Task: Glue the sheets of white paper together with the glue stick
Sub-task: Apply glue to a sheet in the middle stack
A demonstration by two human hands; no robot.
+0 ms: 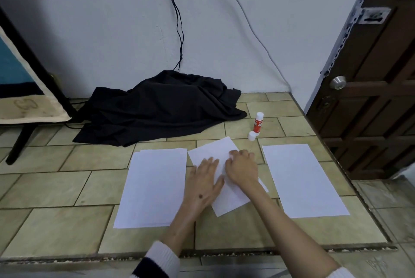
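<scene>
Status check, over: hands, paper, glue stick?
Left hand flat, right hand fingers curled, both pressing middle sheet. Glue stick upright beyond it, uncapped, cap beside. Nothing in the way.

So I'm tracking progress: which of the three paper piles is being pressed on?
The middle sheet, lying skewed between the other two. Both hands, left and right, rest on it; the left pile and right sheet lie untouched.

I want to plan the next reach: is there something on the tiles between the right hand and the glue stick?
Nothing visible blocks it. The right hand presses the middle paper; the glue stick stands upright beyond it. Only its loose cap sits just in front of the stick, slightly left.
</scene>
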